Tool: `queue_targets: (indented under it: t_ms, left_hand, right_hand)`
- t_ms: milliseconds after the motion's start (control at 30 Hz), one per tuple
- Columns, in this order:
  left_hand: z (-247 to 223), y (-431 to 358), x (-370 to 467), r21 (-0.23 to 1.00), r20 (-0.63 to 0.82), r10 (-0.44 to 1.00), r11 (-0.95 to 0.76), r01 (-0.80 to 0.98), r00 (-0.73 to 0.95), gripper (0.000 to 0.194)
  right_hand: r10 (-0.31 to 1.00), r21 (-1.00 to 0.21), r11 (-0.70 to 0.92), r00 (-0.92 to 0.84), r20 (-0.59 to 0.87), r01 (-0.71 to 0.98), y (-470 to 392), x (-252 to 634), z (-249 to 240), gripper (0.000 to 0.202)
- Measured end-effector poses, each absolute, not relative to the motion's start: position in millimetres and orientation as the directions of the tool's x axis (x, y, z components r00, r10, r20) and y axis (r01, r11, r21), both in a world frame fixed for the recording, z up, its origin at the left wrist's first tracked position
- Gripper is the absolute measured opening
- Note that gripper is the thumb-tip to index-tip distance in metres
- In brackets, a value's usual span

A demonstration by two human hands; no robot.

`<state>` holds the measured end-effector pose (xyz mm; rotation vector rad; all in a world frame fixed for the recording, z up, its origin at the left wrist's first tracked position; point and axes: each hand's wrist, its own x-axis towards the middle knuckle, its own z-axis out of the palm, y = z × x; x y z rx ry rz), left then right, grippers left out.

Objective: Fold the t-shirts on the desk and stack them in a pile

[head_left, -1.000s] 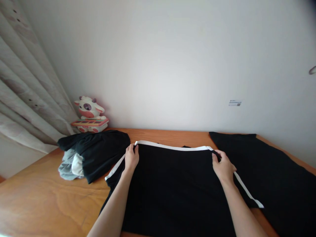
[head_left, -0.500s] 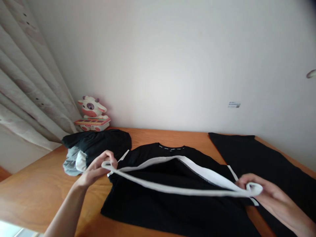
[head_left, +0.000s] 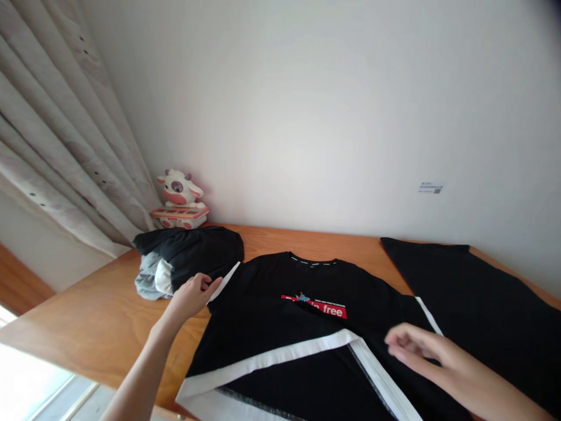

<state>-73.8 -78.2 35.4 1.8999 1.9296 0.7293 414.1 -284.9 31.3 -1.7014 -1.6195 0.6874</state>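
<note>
A black T-shirt [head_left: 263, 327] with white trim on hem and sleeves lies spread out, its neckline towards the wall. A red chest print with white lettering shows, partly covered by a fold. The white hem is raised into a peak near the middle, so the inside of the shirt can be seen. My left hand [head_left: 195, 295] hovers at the white edge of the left sleeve, loosely curled with nothing held; whether the fingertips touch the trim is unclear. Over the right side of the shirt is my right hand [head_left: 416, 348], slightly blurred, thumb and fingers apart and holding nothing.
A wooden table [head_left: 109, 318] carries everything. Crumpled black and grey clothes [head_left: 188, 257] lie at the back left, before a toy cow with a keyboard [head_left: 180, 202]. Another black garment [head_left: 477, 298] is laid flat on the right. A curtain [head_left: 65, 128] hangs left; a wall stands behind.
Both hands have let go of the white hem they were stretching apart. The hem has dropped towards me, and the chest print has come into view. The camera view has shifted slightly left.
</note>
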Motion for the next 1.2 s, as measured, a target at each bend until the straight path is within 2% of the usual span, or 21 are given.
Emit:
queue_targets:
  t_ms: [67,100,200,267,333,467,533,600,667,733,800,867,900,933,1000,1100,1200]
  left_hand:
    - [29.1,-75.2,-61.6,0.379,0.152,0.981,0.056,0.924,-0.122,0.046]
    - [27.5,-78.4,-54.7,0.315,0.176,0.981,0.023,0.949,-0.082,0.046]
    - [27.6,-98.2,-32.3,0.243,0.226,0.939,-0.311,0.919,0.258,0.045]
    - [28.5,-110.2,-20.8,0.263,0.198,0.859,-0.511,0.819,0.472,0.049]
    - [29.3,-115.7,-16.4,0.29,0.174,0.809,-0.587,0.756,0.562,0.053]
    - [39.4,-121.2,-28.4,0.342,0.158,0.751,-0.651,0.678,0.641,0.027]
    - [51.0,-130.0,-37.8,0.401,0.099,0.726,-0.655,0.641,0.68,0.025]
    - [62.6,-140.3,-45.4,0.489,-0.012,0.718,-0.603,0.63,0.696,0.033]
    - [67.7,-145.4,-50.9,0.562,-0.104,0.74,-0.507,0.654,0.664,0.041]
    - [62.0,-140.7,-55.8,0.559,-0.085,0.836,-0.411,0.72,0.542,0.05]
    - [46.7,-127.5,-61.6,0.48,0.048,0.952,-0.288,0.829,0.302,0.054]
    - [27.8,-111.8,-68.3,0.398,0.158,0.986,-0.107,0.911,0.047,0.052]
    - [19.4,-104.8,-71.6,0.371,0.166,0.985,-0.029,0.928,-0.036,0.053]
    - [12.6,-99.0,-74.5,0.352,0.142,0.987,0.021,0.936,-0.075,0.055]
    - [5.0,-91.3,-78.4,0.346,0.049,0.997,0.035,0.938,-0.056,0.059]
    - [5.6,-86.0,-79.7,0.366,-0.026,1.0,-0.005,0.931,0.016,0.05]
    - [10.1,-83.5,-76.1,0.359,-0.004,0.999,-0.038,0.933,0.042,0.034]
  right_hand:
    - [0.996,-0.719,0.075,-0.025,0.08,0.691,-254.4,381.6,48.1,0.032]
    - [0.991,-0.681,0.127,-0.063,0.117,0.721,-242.0,364.4,51.2,0.029]
    - [0.976,-0.546,0.216,-0.162,0.146,0.81,-214.8,321.4,46.4,0.035]
    - [0.976,-0.473,0.216,-0.2,0.086,0.854,-202.7,305.9,40.1,0.046]
    - [0.974,-0.421,0.213,-0.225,0.022,0.882,-194.8,300.3,36.2,0.049]
    - [0.951,-0.337,0.301,-0.309,0.029,0.892,-199.4,302.1,36.5,0.026]
    - [0.93,-0.331,0.363,-0.361,0.067,0.871,-213.6,302.0,39.5,0.028]
    - [0.915,-0.374,0.391,-0.401,0.055,0.841,-230.8,299.3,44.2,0.027]
    - [0.902,-0.437,0.385,-0.431,-0.007,0.813,-244.1,294.3,49.9,0.017]
    - [0.892,-0.493,0.367,-0.449,-0.052,0.788,-248.4,287.9,53.8,0.017]
    - [0.903,-0.529,0.349,-0.428,-0.029,0.773,-243.0,281.4,52.9,0.023]
    - [0.934,-0.547,0.322,-0.352,0.052,0.773,-231.4,276.1,45.9,0.017]
    - [0.947,-0.554,0.305,-0.311,0.087,0.775,-225.2,274.0,40.8,0.021]
    - [0.955,-0.561,0.287,-0.277,0.104,0.776,-219.8,272.4,35.2,0.034]
    - [0.96,-0.565,0.269,-0.265,0.091,0.78,-213.5,269.1,24.6,0.056]
    - [0.941,-0.527,0.316,-0.331,0.069,0.789,-216.2,261.1,16.2,0.052]
    - [0.929,-0.509,0.349,-0.363,0.075,0.787,-221.1,246.7,19.7,0.066]
